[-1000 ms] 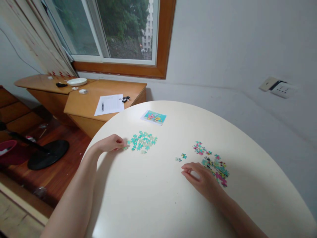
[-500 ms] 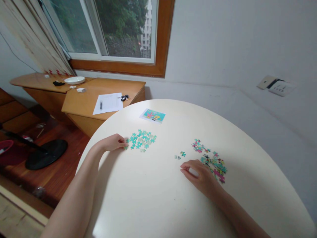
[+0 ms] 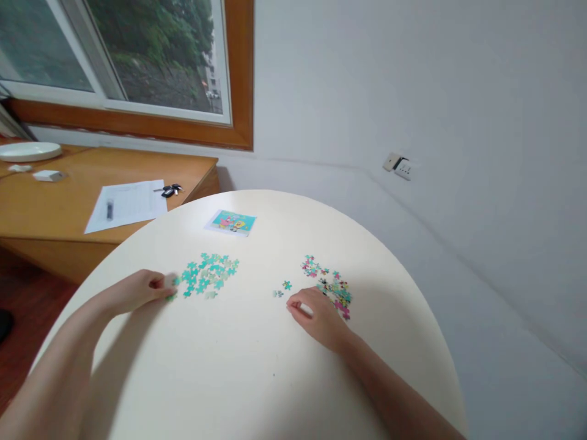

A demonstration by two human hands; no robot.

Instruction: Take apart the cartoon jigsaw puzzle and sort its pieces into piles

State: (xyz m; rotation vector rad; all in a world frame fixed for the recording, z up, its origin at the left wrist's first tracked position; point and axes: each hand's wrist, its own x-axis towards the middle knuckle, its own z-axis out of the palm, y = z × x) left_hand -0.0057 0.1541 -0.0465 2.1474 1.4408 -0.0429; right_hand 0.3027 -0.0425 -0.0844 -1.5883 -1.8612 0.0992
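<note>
My left hand (image 3: 140,289) lies curled on the round cream table (image 3: 238,366), fingertips pinched at the left edge of a teal pile of jigsaw pieces (image 3: 207,274). My right hand (image 3: 316,318) rests with its fingers closed beside a mixed pink, teal and dark pile of pieces (image 3: 331,286); what it holds, if anything, is hidden. Two loose pieces (image 3: 283,288) lie just left of that hand. A small cartoon picture card (image 3: 230,221) lies at the table's far side.
A wooden desk (image 3: 68,208) stands to the left under the window, bearing a sheet of paper (image 3: 126,203), keys (image 3: 169,190), a white plate (image 3: 28,151) and a small white box (image 3: 48,175). White walls close in behind and right, with a socket (image 3: 400,165).
The view has swung right, so the table and piles sit further left. Both hands keep their places beside their piles.
</note>
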